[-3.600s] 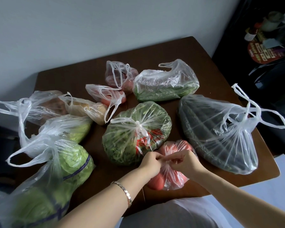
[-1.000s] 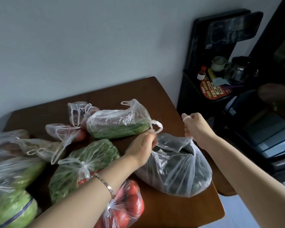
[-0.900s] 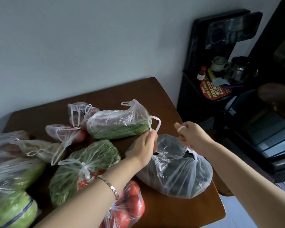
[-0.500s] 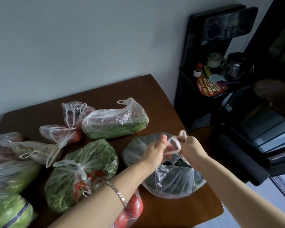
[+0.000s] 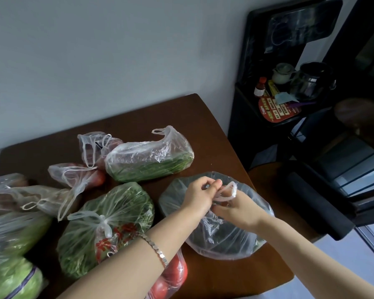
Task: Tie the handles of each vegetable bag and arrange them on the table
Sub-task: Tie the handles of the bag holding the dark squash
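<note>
a black stand [image 5: 242, 126] is seen at the right beside a pale grey wall [image 5: 95, 50]. on its shelf a small red-capped bottle [image 5: 260, 87], a pale teapot [image 5: 282, 73] and a dark glass pot [image 5: 311, 82] are set near one another; a red printed card [image 5: 276, 112] is laid in front, partly overlapped by a light blue sheet [image 5: 285, 97]

On the table [image 5: 181, 113], the dark bag [image 5: 220, 238]: clear, full of dark greens, handles [image 5: 227, 192] pulled up over the top in a loop, not knotted yet. Just left of the dark bag, the green bag [image 5: 117, 203]: round, fat, tied shut with a knot [image 5: 104, 223]. In front and left of the dark bag, the tomato bag [image 5: 173, 275]: red, partly hidden. Behind the dark bag, the long bag [image 5: 149, 160]: on its side, green stalks inside, handle loose. Further back and left, the pink bag [image 5: 93, 147] and the red bag [image 5: 80, 178]: small, handles untied. Far left of the dark bag, the pale bag [image 5: 45, 201], handles loose, and the lettuce bag [image 5: 11, 281], only partly seen.
</note>
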{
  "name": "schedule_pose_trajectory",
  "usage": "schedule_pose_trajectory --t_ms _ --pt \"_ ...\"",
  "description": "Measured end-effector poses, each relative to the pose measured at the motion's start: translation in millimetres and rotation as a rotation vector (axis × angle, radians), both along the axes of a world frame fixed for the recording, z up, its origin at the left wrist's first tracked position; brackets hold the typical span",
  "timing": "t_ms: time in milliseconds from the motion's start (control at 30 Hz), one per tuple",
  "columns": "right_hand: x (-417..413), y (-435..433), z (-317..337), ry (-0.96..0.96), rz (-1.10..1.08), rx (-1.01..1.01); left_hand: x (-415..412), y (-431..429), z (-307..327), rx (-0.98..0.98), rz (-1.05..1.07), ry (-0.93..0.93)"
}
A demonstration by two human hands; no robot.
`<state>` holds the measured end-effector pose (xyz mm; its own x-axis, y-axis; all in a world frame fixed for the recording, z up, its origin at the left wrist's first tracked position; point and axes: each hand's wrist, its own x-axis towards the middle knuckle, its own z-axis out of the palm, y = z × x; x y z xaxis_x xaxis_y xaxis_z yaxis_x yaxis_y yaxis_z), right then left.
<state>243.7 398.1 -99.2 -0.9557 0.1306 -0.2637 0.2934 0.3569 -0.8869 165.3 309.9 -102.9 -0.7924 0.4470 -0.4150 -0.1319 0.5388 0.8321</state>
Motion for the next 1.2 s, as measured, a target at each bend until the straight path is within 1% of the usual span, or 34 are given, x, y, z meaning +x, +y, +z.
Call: schedule_pose_trajectory --t_ms 33,67,133,200,300,433,467,500,533,600,633,667,700,767,800,867,900,933,967,1000,1033,1067,1100,1133,1200 --pt "2.5 1.4 0.3 0.005 -0.046 -0.091 -0.7 -0.2 -0.8 0.005 -0.002 0.026" --pt "4.5 2.3 0.1 0.025 -0.087 -0.119 -1.0 0.0 -1.5 0.011 0.004 0.055" --pt "7.6 0.2 1.3 0.059 -0.124 -0.045 -1.8 0.7 -0.7 0.027 0.014 0.094" --pt "9.4 -2.7 1.7 0.019 -0.185 -0.063 -1.1 0.1 -1.0 0.048 -0.002 0.105" --pt "8.0 -2.5 -1.4 -0.058 -0.334 0.008 -0.6 -3.7 -0.7 -0.009 -0.09 0.199" --pt "3.4 -3.5 -3.2 0.013 -0.569 0.009 -3.9 -7.1 1.4 -0.07 -0.232 0.236" --pt "0.4 -0.5 -4.5 0.004 -0.63 0.001 -3.9 -9.1 2.1 -0.073 -0.27 0.253" --pt "-2.9 4.4 -5.9 -0.031 -0.683 -0.045 -2.7 -12.0 3.3 -0.051 -0.306 0.255" --pt "-6.9 10.8 -8.6 -0.104 -0.729 -0.16 -1.1 -15.1 2.9 -0.006 -0.341 0.244" --pt "-16.4 21.6 -10.5 -0.312 -0.801 -0.546 2.1 -21.2 0.2 0.083 -0.418 0.215" --pt "-20.0 25.0 -9.9 -0.408 -0.801 -0.713 2.7 -23.4 -1.3 0.112 -0.451 0.205" --pt "-23.0 27.1 -11.0 -0.471 -0.783 -0.817 2.1 -24.5 -3.4 0.129 -0.475 0.194" --pt "-26.3 28.7 -12.0 -0.498 -0.768 -0.879 1.3 -24.0 -3.6 0.134 -0.481 0.187" --pt "-32.7 30.1 -11.9 -0.484 -0.758 -0.962 -1.6 -19.9 -1.4 0.134 -0.417 0.205" --pt "-35.0 30.3 -11.1 -0.443 -0.769 -0.997 -3.5 -16.2 -0.7 0.136 -0.335 0.201" --pt "-37.2 29.1 -7.8 -0.289 -0.741 -1.011 -9.1 -7.5 0.0 0.154 -0.105 0.101" --pt "-37.5 27.5 -6.5 -0.188 -0.701 -0.958 -12.7 -3.1 -2.0 0.16 0.009 0.024" --pt "-36.7 24.8 -5.3 -0.096 -0.65 -0.829 -16.3 0.9 -4.3 0.165 0.104 -0.052" --pt "-34.7 21.8 -4.9 -0.026 -0.584 -0.613 -18.7 3.3 -4.5 0.175 0.163 -0.116" --pt "-32.4 18.7 -4.6 0.032 -0.518 -0.321 -20.9 4.4 -5.6 0.188 0.182 -0.159" --pt "-30.1 16.0 -4.7 0.098 -0.453 -0.03 -22.8 4.8 -5.1 0.197 0.174 -0.192" --pt "-27.9 14.1 -5.7 0.167 -0.378 0.188 -25.0 3.9 -3.2 0.209 0.158 -0.215" --pt "-25.6 13.9 -8.6 0.22 -0.29 0.323 -26.8 2.0 -0.5 0.217 0.134 -0.226" --pt "-23.2 13.5 -12.0 0.241 -0.191 0.402 -28.3 -0.2 0.8 0.218 0.097 -0.227" --pt "-18.5 12.0 -19.1 0.196 -0.055 0.496 -30.2 -4.4 4.1 0.183 -0.005 -0.211"
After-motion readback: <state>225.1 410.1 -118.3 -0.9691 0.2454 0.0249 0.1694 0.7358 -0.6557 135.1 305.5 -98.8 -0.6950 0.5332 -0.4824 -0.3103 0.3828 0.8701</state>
